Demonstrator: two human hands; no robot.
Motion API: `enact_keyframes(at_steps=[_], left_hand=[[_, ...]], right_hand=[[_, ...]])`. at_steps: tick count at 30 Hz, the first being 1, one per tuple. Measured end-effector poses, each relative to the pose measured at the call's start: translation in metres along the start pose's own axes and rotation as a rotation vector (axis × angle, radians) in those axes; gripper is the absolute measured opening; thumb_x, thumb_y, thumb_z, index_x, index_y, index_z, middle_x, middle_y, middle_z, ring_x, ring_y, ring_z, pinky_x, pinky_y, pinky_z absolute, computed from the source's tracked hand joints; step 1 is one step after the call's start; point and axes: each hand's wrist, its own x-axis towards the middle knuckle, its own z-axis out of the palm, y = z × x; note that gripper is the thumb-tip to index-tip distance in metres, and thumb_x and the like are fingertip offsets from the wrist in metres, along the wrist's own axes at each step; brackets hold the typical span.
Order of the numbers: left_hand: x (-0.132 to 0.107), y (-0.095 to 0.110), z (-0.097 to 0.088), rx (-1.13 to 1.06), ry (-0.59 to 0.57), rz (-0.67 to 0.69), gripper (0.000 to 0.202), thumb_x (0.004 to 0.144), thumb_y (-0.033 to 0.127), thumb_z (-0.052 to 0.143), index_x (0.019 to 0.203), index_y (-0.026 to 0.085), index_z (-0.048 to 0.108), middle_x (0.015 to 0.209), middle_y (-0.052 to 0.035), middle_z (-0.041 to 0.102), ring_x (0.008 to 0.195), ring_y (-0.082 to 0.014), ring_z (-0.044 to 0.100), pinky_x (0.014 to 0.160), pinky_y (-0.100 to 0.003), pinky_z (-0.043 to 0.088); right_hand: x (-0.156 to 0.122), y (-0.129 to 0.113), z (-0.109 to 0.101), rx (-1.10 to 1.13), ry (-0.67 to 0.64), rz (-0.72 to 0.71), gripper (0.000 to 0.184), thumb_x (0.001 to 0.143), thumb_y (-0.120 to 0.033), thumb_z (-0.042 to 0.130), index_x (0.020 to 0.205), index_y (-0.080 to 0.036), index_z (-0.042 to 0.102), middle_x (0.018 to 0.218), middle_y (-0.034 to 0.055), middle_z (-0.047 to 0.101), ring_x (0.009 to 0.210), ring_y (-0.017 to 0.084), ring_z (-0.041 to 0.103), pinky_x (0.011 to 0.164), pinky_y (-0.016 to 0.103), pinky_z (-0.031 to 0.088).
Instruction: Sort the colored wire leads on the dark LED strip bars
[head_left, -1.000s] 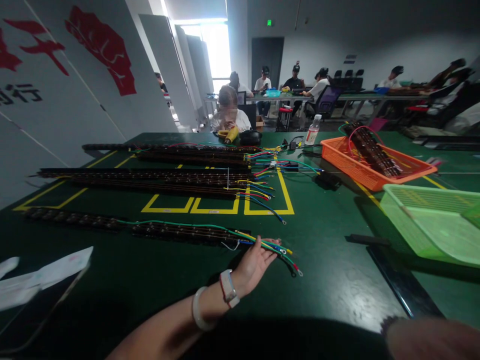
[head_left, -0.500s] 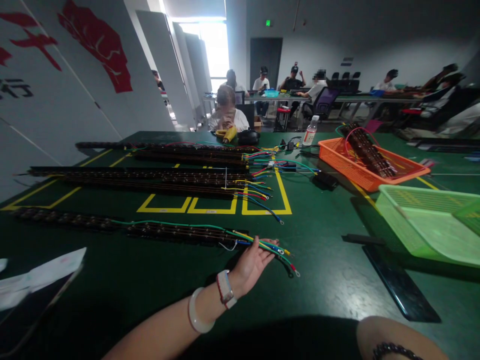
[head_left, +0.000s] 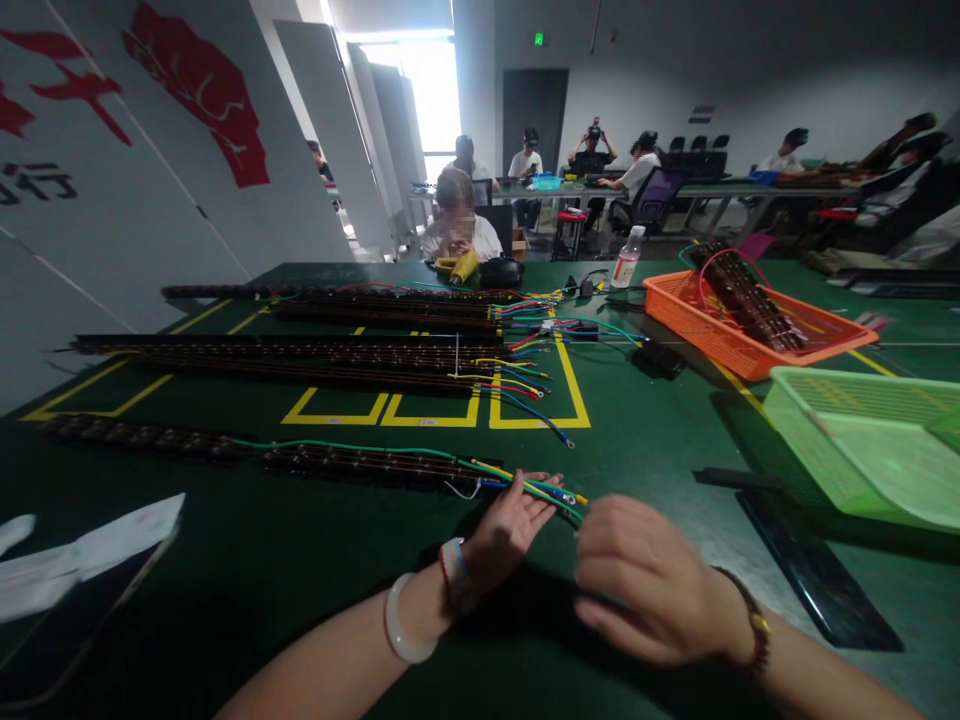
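Note:
My left hand [head_left: 511, 525] lies palm up under a bundle of coloured wires [head_left: 541, 487], its thumb across them and its fingers stretched beneath. The yellow, green and blue wires come from the right end of a long dark strip assembly [head_left: 337, 463]; ring terminals show on some of their ends. A thin white tie [head_left: 463, 489] hangs near where the wires leave the strip. My right hand [head_left: 641, 580], slightly blurred, has its fingers curled at the tip of the green wire. It hides that tip, so what it pinches cannot be seen.
Several similar strip assemblies [head_left: 322, 350] with wires lie farther back, over yellow tape outlines. To the right stand an orange basket [head_left: 690, 325] holding dark strips and a green basket [head_left: 810, 430]. A black flat panel [head_left: 817, 570] lies nearby. A person [head_left: 461, 225] sits across the table.
My right hand has come in from the lower right to the wire ends, covering the red-tipped green wire's end. My left hand stays under the wires. The view has shifted slightly.

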Motion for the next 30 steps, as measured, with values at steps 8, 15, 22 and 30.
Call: enact_keyframes(at_steps=[8, 15, 22, 30], left_hand=[[-0.001, 0.001, 0.000, -0.004, -0.028, 0.040, 0.031, 0.088, 0.041, 0.048, 0.097, 0.014, 0.062, 0.127, -0.0140, 0.055, 0.125, -0.0222, 0.044, 0.110, -0.039, 0.025], [-0.002, 0.002, 0.001, -0.010, -0.003, 0.026, 0.032, 0.086, 0.043, 0.050, 0.093, 0.014, 0.062, 0.126, -0.0153, 0.055, 0.126, -0.0233, 0.043, 0.110, -0.040, 0.025], [-0.009, 0.004, 0.012, 0.064, -0.007, 0.059, 0.029, 0.086, 0.039, 0.052, 0.098, 0.015, 0.062, 0.118, -0.0128, 0.060, 0.120, -0.0227, 0.048, 0.108, -0.041, 0.028], [-0.008, 0.005, 0.013, 0.017, 0.128, 0.053, 0.020, 0.086, 0.034, 0.052, 0.084, 0.014, 0.057, 0.096, -0.0114, 0.065, 0.108, -0.0232, 0.057, 0.104, -0.043, 0.034]], right_hand=[[-0.038, 0.040, 0.054, -0.415, -0.256, 0.387, 0.025, 0.090, -0.027, 0.047, 0.069, -0.017, 0.058, 0.062, 0.0022, 0.058, 0.056, 0.014, 0.053, 0.053, 0.028, 0.028], [-0.039, 0.034, 0.067, -0.340, -0.374, 0.581, 0.013, 0.085, -0.020, 0.050, 0.076, -0.017, 0.059, 0.067, 0.0032, 0.066, 0.056, 0.016, 0.060, 0.049, 0.026, 0.031], [-0.026, 0.048, 0.039, -0.268, -0.312, 0.720, 0.021, 0.091, -0.034, 0.043, 0.083, -0.021, 0.058, 0.066, 0.0008, 0.064, 0.057, 0.015, 0.060, 0.050, 0.025, 0.031], [-0.015, 0.091, 0.059, -0.253, -0.267, 0.775, 0.012, 0.090, -0.027, 0.047, 0.088, -0.021, 0.057, 0.077, 0.0017, 0.066, 0.069, 0.016, 0.062, 0.055, 0.024, 0.034]])
